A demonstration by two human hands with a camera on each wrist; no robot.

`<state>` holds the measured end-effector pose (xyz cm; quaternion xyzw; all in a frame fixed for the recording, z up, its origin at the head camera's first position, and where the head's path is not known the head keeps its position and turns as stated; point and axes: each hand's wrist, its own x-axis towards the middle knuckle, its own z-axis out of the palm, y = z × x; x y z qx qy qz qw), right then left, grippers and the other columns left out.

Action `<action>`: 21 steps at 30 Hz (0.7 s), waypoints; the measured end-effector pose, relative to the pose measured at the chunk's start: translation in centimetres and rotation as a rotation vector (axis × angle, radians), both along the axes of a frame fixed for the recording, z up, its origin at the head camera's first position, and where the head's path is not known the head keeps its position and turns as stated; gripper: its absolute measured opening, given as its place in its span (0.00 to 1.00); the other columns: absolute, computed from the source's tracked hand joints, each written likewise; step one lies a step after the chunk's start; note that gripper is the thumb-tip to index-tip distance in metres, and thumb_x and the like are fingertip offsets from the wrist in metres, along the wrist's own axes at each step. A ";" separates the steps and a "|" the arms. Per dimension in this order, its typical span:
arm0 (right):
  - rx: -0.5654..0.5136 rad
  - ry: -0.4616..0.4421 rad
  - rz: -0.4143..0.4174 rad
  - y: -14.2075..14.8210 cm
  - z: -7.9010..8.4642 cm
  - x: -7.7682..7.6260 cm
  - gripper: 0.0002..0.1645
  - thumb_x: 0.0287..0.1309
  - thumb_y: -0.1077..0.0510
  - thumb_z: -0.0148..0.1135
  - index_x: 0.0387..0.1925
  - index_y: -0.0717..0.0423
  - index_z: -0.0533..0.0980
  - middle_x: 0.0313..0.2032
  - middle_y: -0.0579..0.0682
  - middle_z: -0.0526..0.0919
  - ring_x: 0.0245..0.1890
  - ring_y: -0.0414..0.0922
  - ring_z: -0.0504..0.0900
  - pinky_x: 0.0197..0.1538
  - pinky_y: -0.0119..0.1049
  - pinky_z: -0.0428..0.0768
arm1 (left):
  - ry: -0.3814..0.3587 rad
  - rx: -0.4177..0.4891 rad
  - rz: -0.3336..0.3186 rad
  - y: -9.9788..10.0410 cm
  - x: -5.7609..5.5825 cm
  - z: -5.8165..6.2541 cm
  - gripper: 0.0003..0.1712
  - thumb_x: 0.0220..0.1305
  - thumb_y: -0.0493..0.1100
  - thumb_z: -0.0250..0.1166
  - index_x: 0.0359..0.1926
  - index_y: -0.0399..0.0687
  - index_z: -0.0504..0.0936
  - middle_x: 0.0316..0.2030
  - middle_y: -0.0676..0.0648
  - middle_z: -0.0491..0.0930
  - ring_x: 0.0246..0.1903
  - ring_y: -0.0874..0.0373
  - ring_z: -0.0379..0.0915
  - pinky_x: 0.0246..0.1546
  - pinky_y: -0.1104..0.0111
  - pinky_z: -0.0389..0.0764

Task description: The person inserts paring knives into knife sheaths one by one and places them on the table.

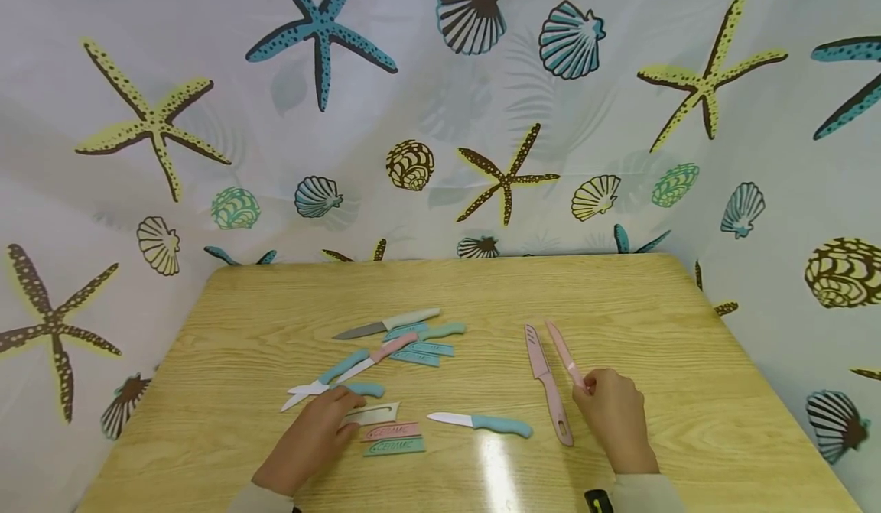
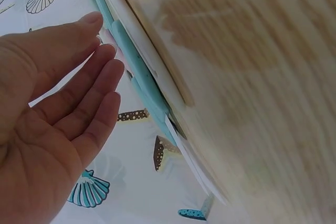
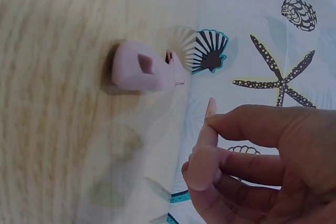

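In the head view my right hand (image 1: 612,413) pinches the handle of a slim pink knife (image 1: 563,349), its blade directed away from me. The right wrist view shows thumb and fingers around that pink handle (image 3: 203,169). Just left lies a broader pink knife (image 1: 551,398) with slots near its tip and a hole in its handle (image 3: 136,69). My left hand (image 1: 316,433) hovers by the left end of a cream blade sheath (image 1: 375,413), its fingers relaxed. In the left wrist view nothing shows between thumb and fingers (image 2: 94,87); a teal knife handle (image 2: 139,72) lies beyond them.
Pink (image 1: 392,432) and green (image 1: 394,447) sheaths lie below the cream one. A blue-handled knife (image 1: 502,425) lies mid-table. Farther left, several knives, one pink-handled (image 1: 394,346) and one cream-handled (image 1: 411,317), cross near blue sheaths (image 1: 416,358). A patterned cloth (image 1: 385,115) surrounds the wooden table (image 1: 275,299).
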<state>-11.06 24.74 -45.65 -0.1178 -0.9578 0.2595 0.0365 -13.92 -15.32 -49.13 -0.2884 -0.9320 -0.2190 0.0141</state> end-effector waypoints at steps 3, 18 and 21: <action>-0.015 -0.031 -0.015 0.2 -0.7 -0.2 0.13 0.54 0.63 0.62 0.32 0.74 0.79 0.22 0.55 0.80 0.18 0.44 0.72 0.21 0.36 0.72 | -0.004 -0.006 -0.002 0.2 -0.1 0.1 0.18 0.54 0.35 0.72 0.47 0.39 0.81 0.42 0.51 0.77 0.43 0.57 0.76 0.46 0.65 0.80; -0.022 -0.124 -0.026 0.6 -2.3 -0.6 0.06 0.48 0.65 0.60 0.25 0.68 0.77 0.20 0.53 0.78 0.20 0.47 0.74 0.20 0.37 0.72 | -0.017 -0.037 -0.006 0.5 -0.5 -0.3 0.20 0.52 0.36 0.73 0.48 0.37 0.81 0.43 0.49 0.77 0.44 0.54 0.76 0.46 0.64 0.81; -0.010 -0.127 -0.028 0.6 -2.6 -0.7 0.06 0.48 0.65 0.60 0.23 0.66 0.76 0.19 0.52 0.77 0.19 0.47 0.74 0.20 0.38 0.72 | -0.014 -0.039 -0.005 0.5 -0.5 -0.4 0.20 0.52 0.36 0.73 0.47 0.37 0.81 0.43 0.49 0.77 0.44 0.54 0.76 0.46 0.63 0.81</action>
